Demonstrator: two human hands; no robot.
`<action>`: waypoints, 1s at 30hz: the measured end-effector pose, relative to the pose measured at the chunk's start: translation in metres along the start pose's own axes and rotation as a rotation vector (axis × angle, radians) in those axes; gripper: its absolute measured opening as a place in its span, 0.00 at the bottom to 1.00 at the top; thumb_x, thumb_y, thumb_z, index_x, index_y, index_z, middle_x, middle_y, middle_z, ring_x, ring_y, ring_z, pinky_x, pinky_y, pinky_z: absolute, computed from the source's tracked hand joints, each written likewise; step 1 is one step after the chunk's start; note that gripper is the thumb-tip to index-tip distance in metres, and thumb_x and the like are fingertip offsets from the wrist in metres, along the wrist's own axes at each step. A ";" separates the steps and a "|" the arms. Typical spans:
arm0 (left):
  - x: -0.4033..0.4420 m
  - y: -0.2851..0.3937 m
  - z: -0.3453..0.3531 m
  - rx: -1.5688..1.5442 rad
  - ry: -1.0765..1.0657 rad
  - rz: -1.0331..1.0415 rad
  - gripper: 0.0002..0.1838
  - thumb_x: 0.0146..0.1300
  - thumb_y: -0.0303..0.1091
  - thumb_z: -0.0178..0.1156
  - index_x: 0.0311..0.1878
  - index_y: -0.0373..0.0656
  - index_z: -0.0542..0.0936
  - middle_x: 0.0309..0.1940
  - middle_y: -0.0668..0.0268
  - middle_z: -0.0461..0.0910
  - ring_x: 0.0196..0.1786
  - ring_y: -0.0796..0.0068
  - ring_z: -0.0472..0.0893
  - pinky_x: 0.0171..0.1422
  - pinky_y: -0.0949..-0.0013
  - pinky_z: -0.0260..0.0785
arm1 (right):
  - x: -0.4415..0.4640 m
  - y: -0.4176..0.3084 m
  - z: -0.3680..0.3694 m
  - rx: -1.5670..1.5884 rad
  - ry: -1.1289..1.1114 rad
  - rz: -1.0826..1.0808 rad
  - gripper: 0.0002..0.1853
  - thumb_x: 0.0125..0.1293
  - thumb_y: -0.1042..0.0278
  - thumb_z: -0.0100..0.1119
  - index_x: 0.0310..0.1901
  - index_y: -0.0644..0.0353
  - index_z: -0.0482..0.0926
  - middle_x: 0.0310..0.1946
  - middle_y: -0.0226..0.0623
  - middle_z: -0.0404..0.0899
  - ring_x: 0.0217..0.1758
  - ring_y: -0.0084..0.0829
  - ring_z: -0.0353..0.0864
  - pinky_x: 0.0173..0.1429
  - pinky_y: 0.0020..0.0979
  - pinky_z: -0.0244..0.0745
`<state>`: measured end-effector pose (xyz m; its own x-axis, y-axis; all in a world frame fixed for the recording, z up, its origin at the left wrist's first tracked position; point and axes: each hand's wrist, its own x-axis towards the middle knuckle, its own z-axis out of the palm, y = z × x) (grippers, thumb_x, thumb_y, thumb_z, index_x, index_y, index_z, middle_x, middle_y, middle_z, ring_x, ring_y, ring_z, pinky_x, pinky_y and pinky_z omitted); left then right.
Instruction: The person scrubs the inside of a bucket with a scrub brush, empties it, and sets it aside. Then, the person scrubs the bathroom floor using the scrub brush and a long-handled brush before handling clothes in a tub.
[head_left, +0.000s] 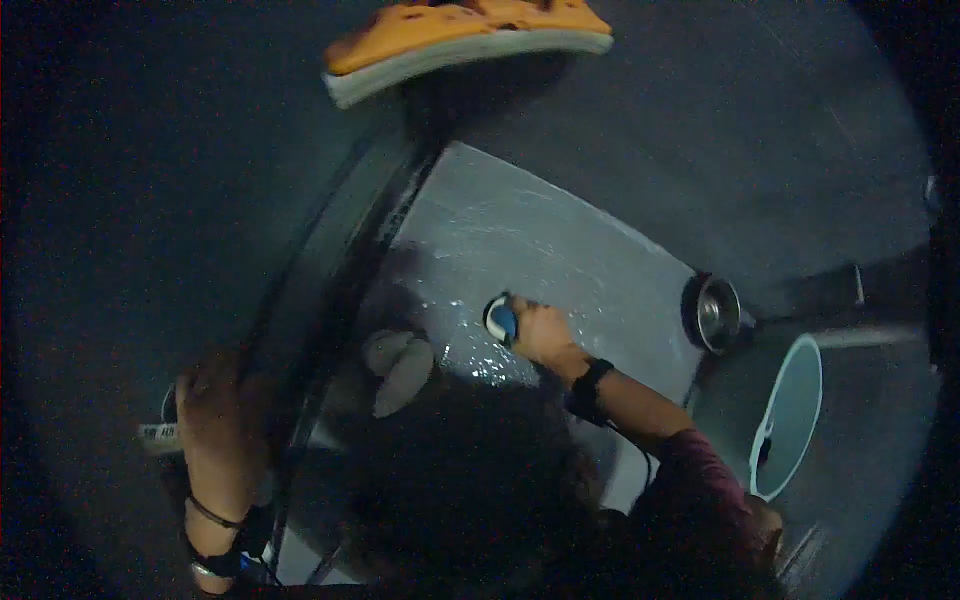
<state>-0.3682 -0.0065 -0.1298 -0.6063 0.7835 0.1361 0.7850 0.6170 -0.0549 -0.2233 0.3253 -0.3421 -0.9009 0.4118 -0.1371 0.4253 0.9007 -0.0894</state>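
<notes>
On the right, my right hand (545,333) is closed around a blue and white scrub brush (503,320), pressed to the wet, pale floor (520,220). Water glints around the brush. At the lower left, my left hand (222,415) is in shadow with its fingers curled. Beside them shows a pale strip with dark marks (160,432), and whatever the fingers hold is too dark to make out. A dark raised edge (345,290) runs between my two hands.
A pale shoe or foot (405,370) is near the middle. To the right are a round metal bowl (717,312) and a light green bucket (800,410). An orange object with a whitish edge (470,45) hangs over the top. Dark walls surround the floor.
</notes>
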 end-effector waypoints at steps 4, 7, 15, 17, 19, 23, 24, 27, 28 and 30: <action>-0.010 -0.003 0.001 0.019 0.017 0.090 0.16 0.51 0.26 0.51 0.44 0.33 0.72 0.38 0.51 0.73 0.40 0.52 0.71 0.46 0.59 0.62 | -0.037 0.100 -0.011 0.286 -0.012 0.703 0.29 0.43 0.52 0.60 0.44 0.64 0.69 0.34 0.53 0.76 0.40 0.48 0.76 0.41 0.40 0.72; -0.009 0.004 0.000 -0.097 0.025 -0.051 0.17 0.51 0.27 0.52 0.46 0.34 0.72 0.40 0.50 0.73 0.42 0.52 0.71 0.47 0.61 0.62 | -0.090 0.128 0.005 0.302 0.112 0.985 0.30 0.42 0.51 0.62 0.42 0.66 0.68 0.32 0.51 0.76 0.38 0.47 0.76 0.39 0.40 0.72; -0.014 -0.043 0.040 -0.235 0.022 -0.169 0.15 0.61 0.35 0.47 0.45 0.33 0.72 0.33 0.49 0.74 0.34 0.56 0.71 0.43 0.63 0.62 | -0.156 -0.023 0.032 0.314 -0.037 0.261 0.26 0.42 0.61 0.61 0.43 0.62 0.68 0.30 0.53 0.76 0.33 0.50 0.77 0.38 0.42 0.72; -0.011 -0.034 0.041 -0.056 0.134 -0.096 0.16 0.63 0.37 0.46 0.43 0.32 0.73 0.30 0.49 0.73 0.32 0.57 0.71 0.40 0.63 0.62 | -0.139 0.001 0.025 0.270 -0.062 0.492 0.23 0.43 0.62 0.58 0.44 0.58 0.69 0.29 0.51 0.77 0.33 0.49 0.77 0.37 0.42 0.73; -0.009 -0.027 0.039 0.061 0.267 -0.012 0.17 0.63 0.38 0.46 0.42 0.32 0.73 0.28 0.49 0.73 0.31 0.57 0.71 0.37 0.62 0.62 | -0.156 0.053 0.023 0.260 0.212 0.709 0.18 0.45 0.61 0.57 0.38 0.60 0.73 0.27 0.47 0.77 0.32 0.45 0.78 0.35 0.41 0.73; 0.005 -0.041 0.042 0.032 0.318 0.075 0.17 0.63 0.40 0.45 0.42 0.34 0.75 0.28 0.46 0.74 0.28 0.52 0.71 0.34 0.59 0.62 | -0.278 0.151 0.046 0.147 0.328 1.258 0.26 0.46 0.47 0.59 0.36 0.65 0.72 0.31 0.48 0.77 0.34 0.44 0.78 0.37 0.40 0.72; 0.005 -0.040 0.043 0.035 0.231 -0.066 0.17 0.63 0.39 0.45 0.42 0.35 0.75 0.29 0.46 0.74 0.28 0.50 0.71 0.35 0.58 0.63 | -0.310 0.161 0.060 0.158 0.383 1.363 0.28 0.44 0.47 0.60 0.37 0.65 0.71 0.30 0.46 0.78 0.34 0.44 0.78 0.36 0.39 0.72; 0.010 -0.035 0.041 0.125 0.225 -0.084 0.17 0.63 0.40 0.45 0.43 0.36 0.75 0.33 0.46 0.75 0.34 0.48 0.73 0.38 0.58 0.63 | -0.303 0.127 0.057 0.153 0.254 1.371 0.28 0.41 0.54 0.62 0.40 0.66 0.69 0.31 0.47 0.78 0.35 0.43 0.78 0.38 0.39 0.72; 0.010 -0.036 0.042 0.132 0.218 -0.089 0.17 0.63 0.40 0.45 0.43 0.36 0.75 0.33 0.46 0.75 0.34 0.48 0.73 0.38 0.58 0.63 | -0.285 0.096 0.041 0.295 0.234 1.247 0.28 0.38 0.57 0.62 0.40 0.67 0.69 0.30 0.48 0.78 0.34 0.45 0.78 0.39 0.40 0.73; 0.010 -0.043 0.049 0.018 0.285 -0.116 0.18 0.63 0.42 0.45 0.43 0.38 0.76 0.31 0.47 0.75 0.36 0.48 0.74 0.36 0.58 0.64 | -0.242 0.020 0.029 0.260 0.050 0.969 0.24 0.37 0.62 0.59 0.38 0.63 0.69 0.29 0.52 0.76 0.34 0.48 0.77 0.39 0.41 0.72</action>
<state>-0.4147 -0.0213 -0.1745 -0.6298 0.6570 0.4144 0.7086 0.7045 -0.0398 0.0054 0.2400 -0.3392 -0.1563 0.9620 -0.2237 0.9776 0.1183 -0.1743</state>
